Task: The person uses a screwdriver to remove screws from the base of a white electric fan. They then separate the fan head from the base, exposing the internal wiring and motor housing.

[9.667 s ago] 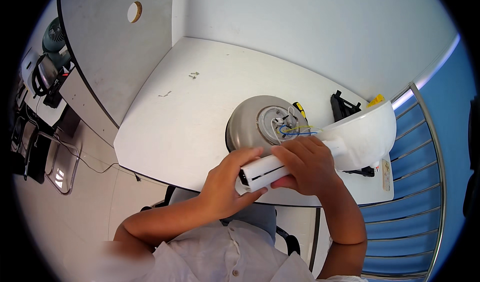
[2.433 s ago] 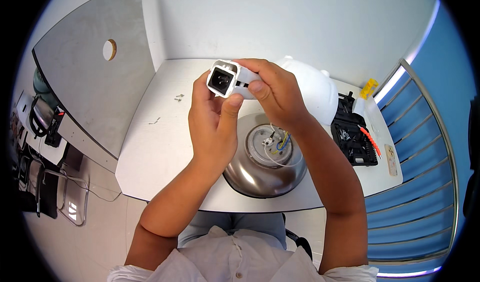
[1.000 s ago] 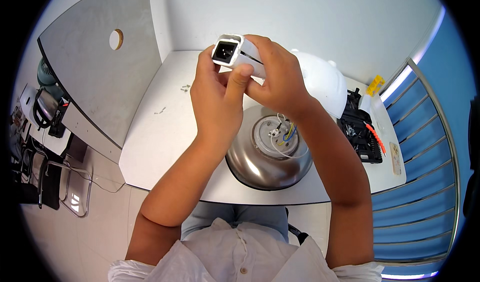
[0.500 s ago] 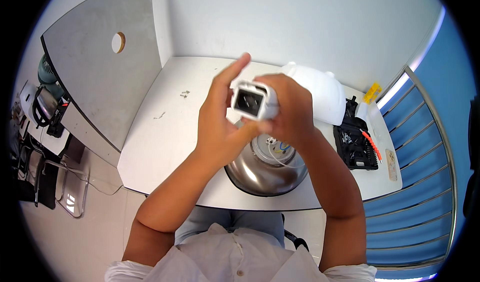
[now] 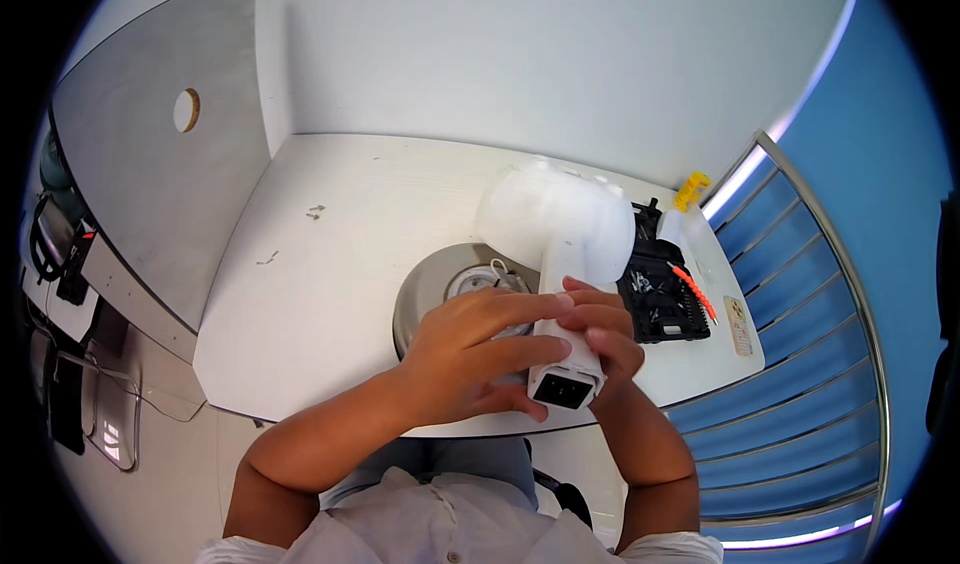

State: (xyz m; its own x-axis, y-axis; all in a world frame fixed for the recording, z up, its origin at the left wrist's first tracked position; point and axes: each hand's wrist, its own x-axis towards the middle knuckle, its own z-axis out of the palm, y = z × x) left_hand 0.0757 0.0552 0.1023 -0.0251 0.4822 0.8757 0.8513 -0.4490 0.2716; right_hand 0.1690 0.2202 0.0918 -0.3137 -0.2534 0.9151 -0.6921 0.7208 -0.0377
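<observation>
A rounded white plastic shell (image 5: 550, 209) with a long handle (image 5: 566, 262) lies tilted over the table, the handle's end toward me. That end holds a black power socket (image 5: 562, 391) with metal pins. My right hand (image 5: 608, 336) wraps the handle from the right, fingers curled. From the left, my left hand (image 5: 480, 349) lays its fingertips across the handle, its thumb low beside the socket end. Behind my left hand and partly hidden by it sits a round steel bowl (image 5: 418, 299), underside up, with a white wire at its centre.
Several small screws (image 5: 315, 212) lie on the white table (image 5: 340, 314) at the left. At the right are a black tool case (image 5: 660, 299), an orange-handled tool (image 5: 695, 294) and a yellow item (image 5: 691, 192). A grey partition (image 5: 150, 164) stands left; a metal railing (image 5: 840, 264) runs along the right.
The handle's socket end has come down and nearer to me, and both hands went with it. My left hand's raised finger now lies on the handle. The view has shifted somewhat.
</observation>
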